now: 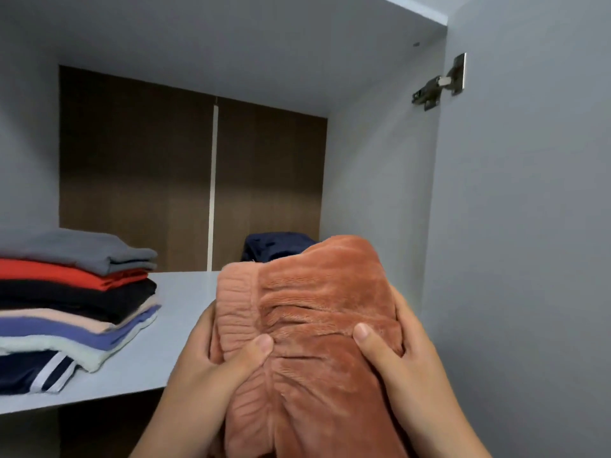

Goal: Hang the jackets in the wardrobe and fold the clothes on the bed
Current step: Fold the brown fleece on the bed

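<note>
2 hands clamp a folded orange fleece point(317, 312) by its sides, left hand point(211, 368) and right hand point(400, 352), thumbs on top, at the shelf point(178, 305) edge right of the stack point(76, 309). Step: shelving folded clothes. Next probably: slide it onto bare shelf, flat.

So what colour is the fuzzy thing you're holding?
Rusty orange-brown: the fuzzy garment, clearest in the head view.

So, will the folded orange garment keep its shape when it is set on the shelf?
Probably floppy: the orange garment wrinkles where the left hand and right hand squeeze it. Plush and thick, so likely bulky yet light. Released, the fold may spring open.
</note>
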